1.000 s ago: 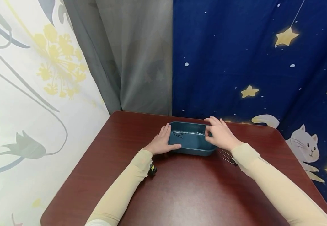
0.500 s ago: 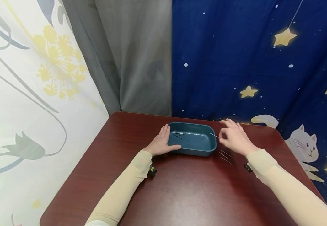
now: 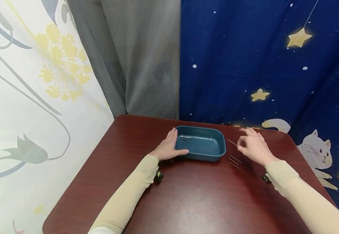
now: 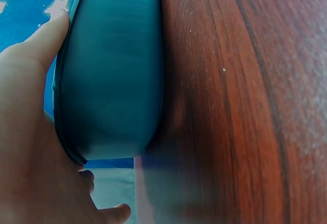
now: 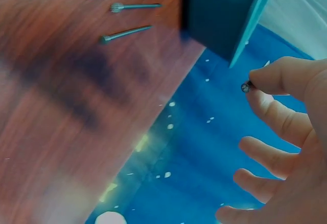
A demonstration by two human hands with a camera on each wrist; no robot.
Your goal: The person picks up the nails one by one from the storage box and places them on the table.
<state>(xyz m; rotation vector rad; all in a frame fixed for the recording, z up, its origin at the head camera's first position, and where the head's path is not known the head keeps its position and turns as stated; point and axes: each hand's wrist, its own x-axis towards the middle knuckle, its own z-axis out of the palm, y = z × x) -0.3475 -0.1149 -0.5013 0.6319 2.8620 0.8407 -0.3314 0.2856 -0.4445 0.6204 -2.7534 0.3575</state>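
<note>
A teal rectangular tray (image 3: 200,156) stands near the table's back edge, with a few thin dark pins (image 3: 186,139) lying in its left part. My left hand (image 3: 166,146) rests on the tray's left end, fingers straight and thumb along the front rim. To the right of the tray, my right hand (image 3: 254,146) pinches a thin metal pin (image 3: 232,142) between thumb and forefinger, above the table. In the right wrist view the pin's round head (image 5: 246,87) shows at the fingertips. Three similar pins (image 5: 135,6) lie side by side on the table, just right of the tray.
The dark red wooden table (image 3: 187,201) has its back edge against a grey curtain (image 3: 152,65) and a blue curtain with stars (image 3: 231,65). A white patterned curtain (image 3: 40,130) hangs along the left side.
My right hand has moved right, from over the tray to beside it, with the pin still pinched. The left hand stays on the tray's end.
</note>
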